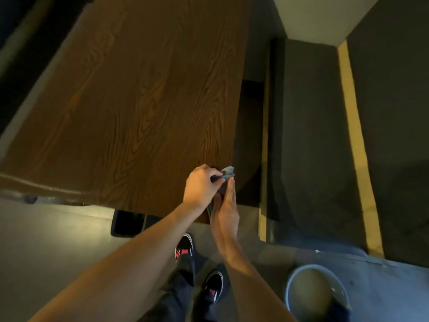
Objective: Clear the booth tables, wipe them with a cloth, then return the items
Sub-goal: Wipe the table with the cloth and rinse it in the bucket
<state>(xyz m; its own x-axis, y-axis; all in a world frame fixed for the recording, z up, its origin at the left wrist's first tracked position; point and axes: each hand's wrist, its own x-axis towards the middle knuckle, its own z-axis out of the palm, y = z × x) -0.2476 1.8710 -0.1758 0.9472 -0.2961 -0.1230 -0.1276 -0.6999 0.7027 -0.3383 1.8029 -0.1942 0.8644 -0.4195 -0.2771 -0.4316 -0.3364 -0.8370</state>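
Both hands work the cloth at the table corner: left hand clenches it, right hand lies flat-fingered alongside; best sweep crumbs off the edge.

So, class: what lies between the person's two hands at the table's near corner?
In the head view, the cloth lies between them: left hand grips it, right hand rests straight-fingered against it.

Most of the cloth is hidden between both hands; the bucket is cut off below.
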